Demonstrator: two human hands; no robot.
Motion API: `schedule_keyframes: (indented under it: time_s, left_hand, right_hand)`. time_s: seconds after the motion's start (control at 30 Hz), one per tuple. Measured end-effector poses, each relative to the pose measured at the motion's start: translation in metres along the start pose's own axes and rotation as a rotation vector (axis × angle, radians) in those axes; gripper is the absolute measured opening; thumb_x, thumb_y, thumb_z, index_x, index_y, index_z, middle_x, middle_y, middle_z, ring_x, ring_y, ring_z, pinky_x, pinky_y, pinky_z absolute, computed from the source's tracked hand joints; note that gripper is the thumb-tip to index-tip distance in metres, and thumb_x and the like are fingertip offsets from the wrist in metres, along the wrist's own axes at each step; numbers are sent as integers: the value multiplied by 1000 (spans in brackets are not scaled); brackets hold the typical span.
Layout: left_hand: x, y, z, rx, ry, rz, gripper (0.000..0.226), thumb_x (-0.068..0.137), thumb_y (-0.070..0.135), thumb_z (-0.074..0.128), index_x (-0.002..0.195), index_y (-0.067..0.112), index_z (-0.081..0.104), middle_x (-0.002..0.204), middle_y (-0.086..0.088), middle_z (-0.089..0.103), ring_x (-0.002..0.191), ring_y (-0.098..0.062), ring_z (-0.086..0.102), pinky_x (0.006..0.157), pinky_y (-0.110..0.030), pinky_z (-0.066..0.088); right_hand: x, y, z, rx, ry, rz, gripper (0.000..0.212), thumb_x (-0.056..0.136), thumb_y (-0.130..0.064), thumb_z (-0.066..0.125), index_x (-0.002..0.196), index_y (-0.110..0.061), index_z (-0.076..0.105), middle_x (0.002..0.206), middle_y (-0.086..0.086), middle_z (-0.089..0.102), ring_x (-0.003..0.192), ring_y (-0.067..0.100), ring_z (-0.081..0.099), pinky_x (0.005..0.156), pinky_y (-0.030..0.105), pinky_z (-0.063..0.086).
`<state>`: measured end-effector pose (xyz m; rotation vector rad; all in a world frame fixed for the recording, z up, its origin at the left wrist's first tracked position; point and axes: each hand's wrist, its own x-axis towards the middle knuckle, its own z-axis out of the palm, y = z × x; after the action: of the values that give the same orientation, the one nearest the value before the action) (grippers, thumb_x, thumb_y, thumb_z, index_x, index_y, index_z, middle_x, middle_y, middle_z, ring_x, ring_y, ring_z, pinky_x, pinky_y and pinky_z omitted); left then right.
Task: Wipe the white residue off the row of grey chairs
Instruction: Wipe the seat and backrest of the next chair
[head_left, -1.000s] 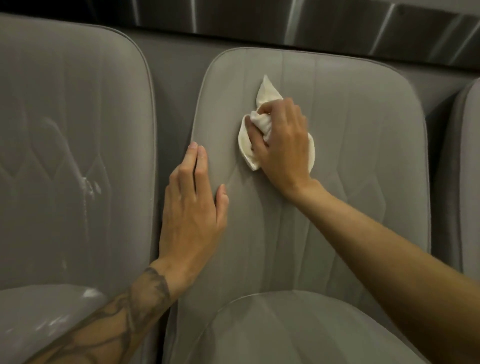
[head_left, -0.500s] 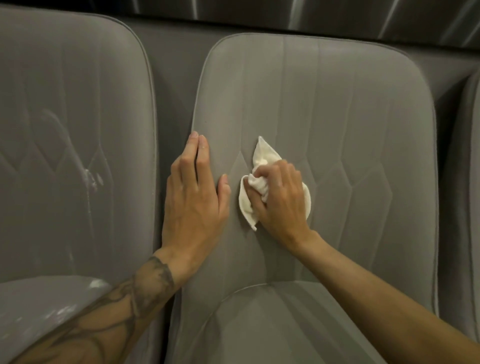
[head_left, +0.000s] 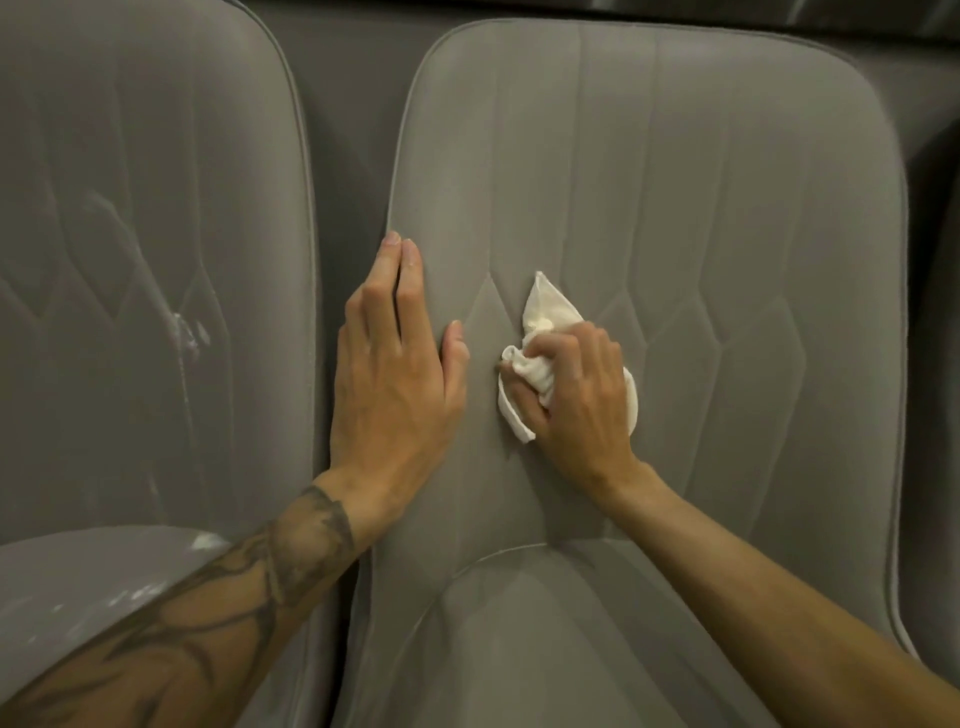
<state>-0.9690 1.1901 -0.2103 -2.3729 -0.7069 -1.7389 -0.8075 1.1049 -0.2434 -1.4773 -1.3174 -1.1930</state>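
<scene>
Fingers (head_left: 569, 345) of right hand (head_left: 576, 400) curled tight round a bunched white cloth (head_left: 545, 306), pressing it onto the middle chair (head_left: 727, 208), low and centre-left on its backrest, over the quilted seams. One loose corner of the cloth pokes up above the knuckles. Left hand (head_left: 395, 379): fingers straight and together, gripping nothing, palm flat on the left edge of that same backrest (bracing it, by my reading).

Cloth handling: light, soft, thin, no stiffness of its own, so it scrubs only where the hand backs it. Best held as a wad in the fist with a pad under the fingertips; loose tails will drag. Upholstery looks padded and matt, so it should give under pressure, and the stitched seams may trap powder.

White residue (head_left: 184, 332): none that I can make out on the middle chair's backrest. Streaks and flecks show on the neighbouring chair (head_left: 130, 156) to its left, on the back and on the seat front. Judgement: middle backrest near done; left neighbour not yet wiped.
</scene>
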Motion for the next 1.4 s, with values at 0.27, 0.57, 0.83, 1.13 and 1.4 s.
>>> schedule_keyframes:
  time_s: [0.27, 0.57, 0.83, 1.13, 1.4]
  left_hand:
    - [-1, 1, 0, -1, -18, -12, 64, 105, 25, 49, 159, -2, 27, 163, -19, 30, 145, -36, 39, 121, -43, 34]
    - [0, -4, -1, -1, -56, 22, 65, 104, 25, 48, 159, -2, 25, 163, -20, 28, 143, -37, 39, 119, -43, 34]
    - [8, -32, -22, 69, -149, 211, 68, 102, 30, 49, 161, 5, 27, 165, -13, 28, 147, -28, 37, 120, -49, 33]
    - [22, -73, -35, 194, -153, 227, 64, 107, 40, 36, 161, 6, 30, 169, -12, 25, 159, -28, 18, 129, -51, 13]
    - [18, -76, -33, 182, -86, 166, 59, 105, 32, 39, 157, 3, 34, 168, -15, 26, 159, -28, 19, 129, -52, 14]
  right_hand:
    - [-66, 0, -8, 33, -341, -425, 21, 100, -35, 56, 109, -17, 51, 98, 6, 60, 83, 28, 56, 75, 37, 40]
    - [-90, -28, 1, 129, -310, -291, 23, 99, -38, 56, 108, -18, 49, 103, 0, 47, 88, 24, 50, 78, 35, 40]
    - [104, -16, -2, 12, -16, -56, 18, 98, -29, 61, 104, -13, 55, 98, 15, 59, 89, 35, 56, 78, 43, 46]
    - [168, -55, 13, 91, -48, -63, 25, 95, -32, 62, 103, -8, 60, 100, 10, 60, 92, 25, 56, 80, 31, 41]
    - [253, -38, 20, -150, -37, 73, 42, 96, -37, 52, 124, -6, 55, 122, 14, 58, 111, 31, 54, 95, 38, 40]
